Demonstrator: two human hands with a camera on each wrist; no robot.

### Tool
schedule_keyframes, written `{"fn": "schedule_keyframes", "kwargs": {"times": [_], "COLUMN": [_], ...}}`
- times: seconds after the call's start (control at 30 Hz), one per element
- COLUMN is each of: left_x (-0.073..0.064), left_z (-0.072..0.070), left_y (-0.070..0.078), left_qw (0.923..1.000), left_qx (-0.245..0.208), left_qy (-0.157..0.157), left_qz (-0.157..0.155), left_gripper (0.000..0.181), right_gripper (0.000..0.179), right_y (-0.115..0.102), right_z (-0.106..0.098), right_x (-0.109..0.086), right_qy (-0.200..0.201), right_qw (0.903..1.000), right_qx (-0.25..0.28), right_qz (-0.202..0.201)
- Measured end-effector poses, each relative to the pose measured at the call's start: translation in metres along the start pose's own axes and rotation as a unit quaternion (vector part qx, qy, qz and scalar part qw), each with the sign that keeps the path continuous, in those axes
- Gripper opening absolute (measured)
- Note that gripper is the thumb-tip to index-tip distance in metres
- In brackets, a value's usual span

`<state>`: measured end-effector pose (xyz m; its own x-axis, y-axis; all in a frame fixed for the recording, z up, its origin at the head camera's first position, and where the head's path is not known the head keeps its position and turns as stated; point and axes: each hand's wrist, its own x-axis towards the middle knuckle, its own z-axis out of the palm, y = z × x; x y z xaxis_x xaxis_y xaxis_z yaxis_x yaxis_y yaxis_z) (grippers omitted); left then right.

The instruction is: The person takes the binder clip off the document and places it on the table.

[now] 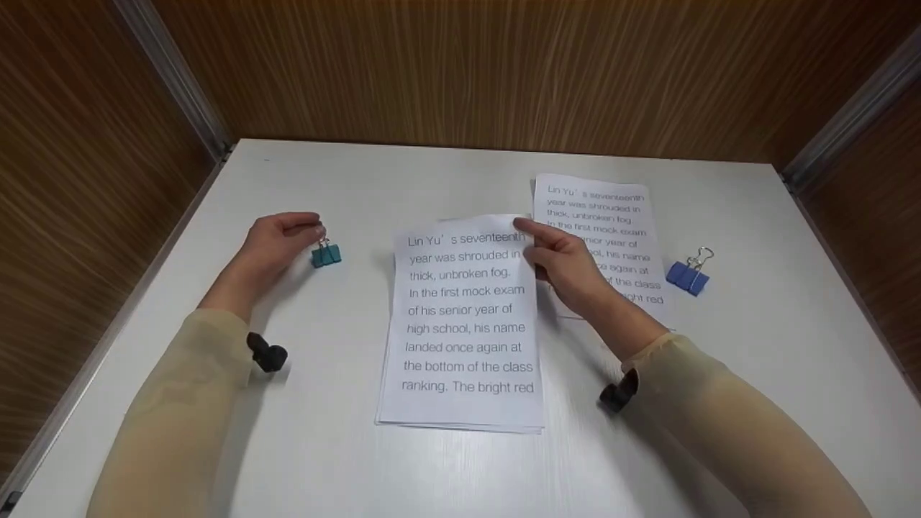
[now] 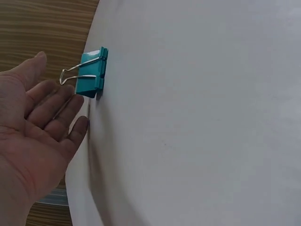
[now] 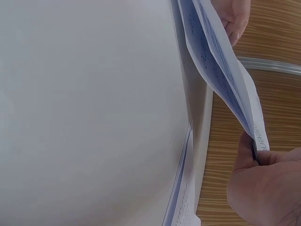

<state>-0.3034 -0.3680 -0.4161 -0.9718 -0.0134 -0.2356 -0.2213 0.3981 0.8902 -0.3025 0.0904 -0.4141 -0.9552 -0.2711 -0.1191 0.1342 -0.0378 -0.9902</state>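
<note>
A teal binder clip [image 1: 326, 255] [image 2: 91, 73] stands on the table at the left, its wire handles up. My left hand [image 1: 277, 241] [image 2: 44, 122] is right beside those handles, with thumb and fingers apart. In the middle, a stack of printed sheets [image 1: 468, 324] has its upper end raised off the table. At its upper right corner my right hand [image 1: 572, 270] [image 3: 268, 183] pinches the sheets [image 3: 235, 84] between thumb and fingers. The right wrist view shows the layers fanned slightly apart along their edge.
Behind my right hand lies a second printed stack [image 1: 590, 191], partly covered by that hand. A blue binder clip [image 1: 688, 277] sits to its right. Wood-grain panels [image 1: 468, 79] enclose the white table [image 1: 345, 467] at the back and sides.
</note>
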Motion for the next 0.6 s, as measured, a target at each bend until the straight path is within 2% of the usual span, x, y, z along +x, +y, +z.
{"fn": "schedule_keyframes", "kwargs": {"times": [0.17, 0.23, 0.33, 0.43, 0.5, 0.6], "left_x": [-0.003, -0.004, -0.005, -0.007, -0.009, -0.011], "left_z": [0.012, 0.020, 0.035, 0.052, 0.062, 0.073], "left_y": [0.018, 0.024, 0.032, 0.040, 0.045, 0.048], "left_qw": [0.9994, 0.9983, 0.9928, 0.9841, 0.9800, 0.9775], "left_qx": [0.017, 0.038, 0.079, 0.118, 0.133, 0.147], "left_qy": [0.012, 0.017, 0.023, 0.021, 0.015, -0.002], "left_qz": [0.027, 0.042, 0.087, 0.131, 0.147, 0.151], "left_gripper": [0.065, 0.064, 0.060, 0.058, 0.058, 0.060], "right_gripper": [0.053, 0.052, 0.052, 0.053, 0.053, 0.055], "right_y": [-0.002, -0.003, -0.004, -0.003, -0.002, 0.000], "right_z": [-0.001, -0.003, -0.004, -0.004, -0.004, -0.006], "right_x": [0.008, 0.011, 0.016, 0.020, 0.022, 0.027], "right_qy": [0.010, 0.013, 0.020, 0.030, 0.035, 0.035], "right_qw": [0.9998, 0.9996, 0.9991, 0.9987, 0.9985, 0.9978], "right_qx": [-0.014, -0.026, -0.038, -0.040, -0.043, -0.056], "right_qz": [-0.004, -0.005, -0.006, -0.005, -0.002, 0.004]}}
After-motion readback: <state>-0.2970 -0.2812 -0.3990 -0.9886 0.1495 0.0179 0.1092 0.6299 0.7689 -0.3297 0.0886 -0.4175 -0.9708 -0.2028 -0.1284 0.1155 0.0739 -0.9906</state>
